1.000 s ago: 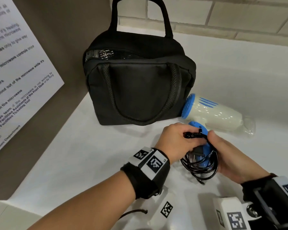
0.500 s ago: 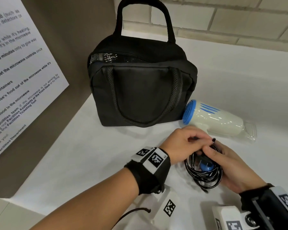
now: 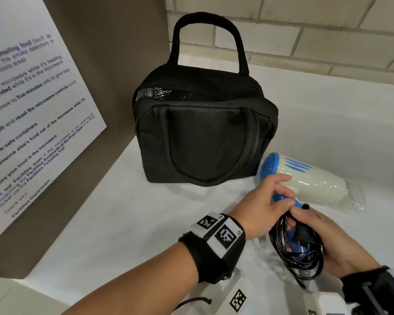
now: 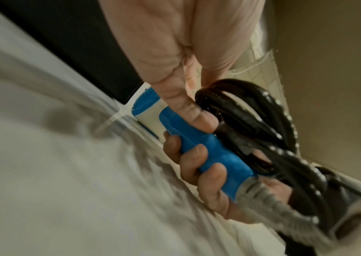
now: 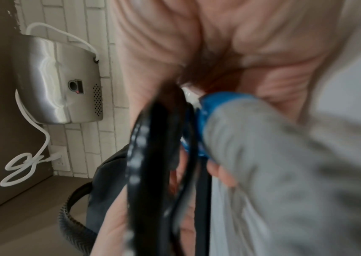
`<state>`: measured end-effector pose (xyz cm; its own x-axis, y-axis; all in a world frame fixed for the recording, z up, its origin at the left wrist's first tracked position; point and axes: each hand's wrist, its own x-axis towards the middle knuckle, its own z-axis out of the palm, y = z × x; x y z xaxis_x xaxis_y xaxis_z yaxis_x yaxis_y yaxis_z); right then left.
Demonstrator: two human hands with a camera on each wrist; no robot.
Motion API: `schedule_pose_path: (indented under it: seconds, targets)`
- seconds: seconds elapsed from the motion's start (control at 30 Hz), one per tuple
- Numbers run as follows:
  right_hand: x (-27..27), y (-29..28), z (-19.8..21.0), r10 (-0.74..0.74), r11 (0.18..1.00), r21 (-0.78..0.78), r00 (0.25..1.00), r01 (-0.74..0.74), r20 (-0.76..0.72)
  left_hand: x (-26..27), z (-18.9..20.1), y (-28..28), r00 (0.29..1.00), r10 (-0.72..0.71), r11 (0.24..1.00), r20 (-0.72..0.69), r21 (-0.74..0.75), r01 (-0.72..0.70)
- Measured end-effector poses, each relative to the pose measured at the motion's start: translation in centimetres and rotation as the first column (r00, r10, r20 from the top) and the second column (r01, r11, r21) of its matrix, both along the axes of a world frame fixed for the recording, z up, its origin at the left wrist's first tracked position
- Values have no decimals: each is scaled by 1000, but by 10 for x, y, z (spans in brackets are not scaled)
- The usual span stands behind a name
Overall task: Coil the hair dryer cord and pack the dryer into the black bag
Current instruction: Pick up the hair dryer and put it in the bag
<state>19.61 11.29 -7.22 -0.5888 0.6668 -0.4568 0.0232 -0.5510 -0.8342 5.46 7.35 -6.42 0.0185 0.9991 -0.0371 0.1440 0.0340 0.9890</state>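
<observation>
Dryer (image 3: 314, 180): glossy cream barrel, tapered, lying on its side on the counter (image 3: 123, 223) just right of the bag; perforated blue rear cap (image 3: 267, 165) turned toward the bag, blue stripes on the barrel, clear plastic nozzle (image 3: 356, 196) at the far end.

Handle (image 4: 206, 147): smooth blue plastic, straight, ending in a ribbed grey strain relief (image 4: 269, 197).

Cord (image 3: 297, 251): glossy black, gathered in several loose loops beside the handle; black plug (image 3: 305, 237) lies against the loops.

Right hand (image 3: 341, 244): fingers (image 4: 199, 159) curled under the handle, gripping handle and loops together.

Left hand (image 3: 263, 205): thumb (image 4: 188, 107) pressed on the handle at the top of the loops, a fingertip resting on the barrel, other fingers loosely bent over the handle.

Bag (image 3: 205, 137): black woven fabric, boxy, upright on the counter; one webbing strap (image 3: 205, 21) standing, one draped down the front; zip partly open, showing crinkled silver lining (image 3: 159, 94).

Counter: matte white.

Notice (image 3: 27, 114): white printed sheet on a brown panel, left.

Wall (image 3: 305, 30): pale brick.

Metal unit (image 5: 59, 81): brushed steel, rounded, wall-mounted, with a white cable (image 5: 32, 147).
</observation>
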Motion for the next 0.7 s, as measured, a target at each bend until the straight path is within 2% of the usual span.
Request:
schedule_pose_path:
  seconds: [0.13,0.2,0.27,0.3,0.33,0.37,0.4,0.43,0.47,0.5,0.57,0.63,0.7]
  targets:
    - [9,-3,-4,-4,999,35,998,2,62,-8,19,-21,966,-69,992,-250,82,93]
    - [13,-5,-1,-61,996,70,996,56,70,-18,38,-40,886,-119,955,-447,192,225]
    - [19,-2,5,-128,983,144,987,114,93,-28,63,-56,759,-134,887,-637,265,378]
    - [23,1,10,-150,972,194,984,130,97,-34,80,-62,735,-154,890,-661,230,393]
    - [26,4,17,-175,956,253,980,147,90,-44,96,-66,751,-158,893,-641,232,385]
    - [29,8,23,-205,931,323,975,168,86,-57,113,-68,781,-102,874,-616,319,366]
    - [30,13,33,-235,896,407,968,179,91,-75,126,-68,788,24,813,-615,471,342]
    - [28,19,45,-267,853,487,959,188,98,-94,139,-68,772,165,753,-614,584,304]
    - [26,27,58,-291,811,552,952,192,97,-112,151,-66,747,268,742,-608,625,242]
    - [23,36,69,-301,776,602,949,187,93,-129,159,-63,712,322,782,-624,600,172]
    - [18,58,91,-301,717,673,952,180,66,-144,162,-41,581,335,895,-742,443,50]
    - [8,78,115,-323,597,777,947,197,8,-154,155,-18,443,205,976,-873,217,-23]
    - [-19,83,143,-274,474,864,961,170,-38,-156,148,-2,422,60,998,-905,48,-39]
